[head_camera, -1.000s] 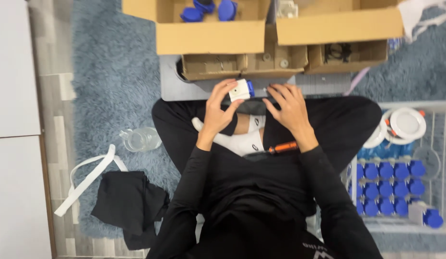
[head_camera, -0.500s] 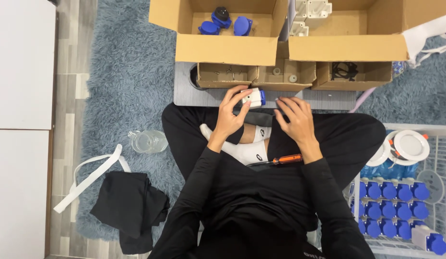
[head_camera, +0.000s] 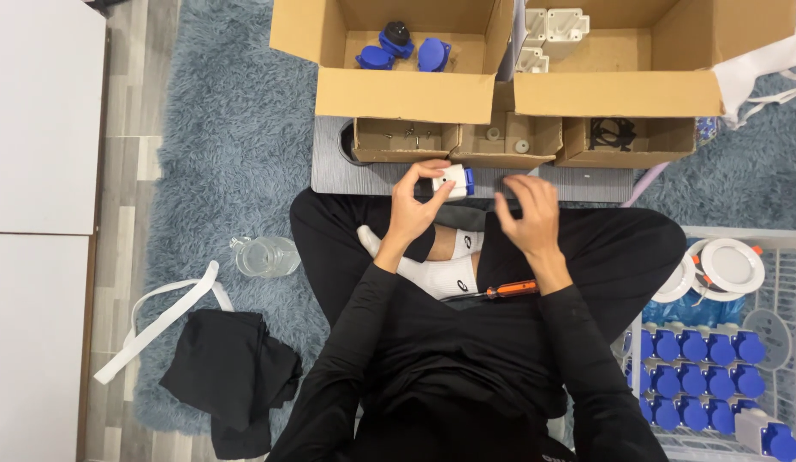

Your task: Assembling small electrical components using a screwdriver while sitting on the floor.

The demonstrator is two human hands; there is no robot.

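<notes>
The fingers (head_camera: 434, 190) of the left hand (head_camera: 412, 208) close around a small white socket box with a blue end (head_camera: 454, 180), held above the person's crossed legs just in front of a grey board (head_camera: 347, 175). The right hand (head_camera: 526, 214) hovers beside it, fingers spread and holding nothing, apart from the box. An orange-handled screwdriver (head_camera: 501, 291) lies on the lap below that hand. Beyond the board stand small cardboard trays (head_camera: 398, 139) of loose parts and two large cartons, one holding blue sockets (head_camera: 406, 47), the other white housings (head_camera: 552, 30). A wire rack (head_camera: 783, 257) to the person's right carries rows of blue sockets (head_camera: 697, 372). A clear plastic bottle (head_camera: 265, 256) and black cloth (head_camera: 231, 376) lie on the blue-grey rug (head_camera: 227, 128).
</notes>
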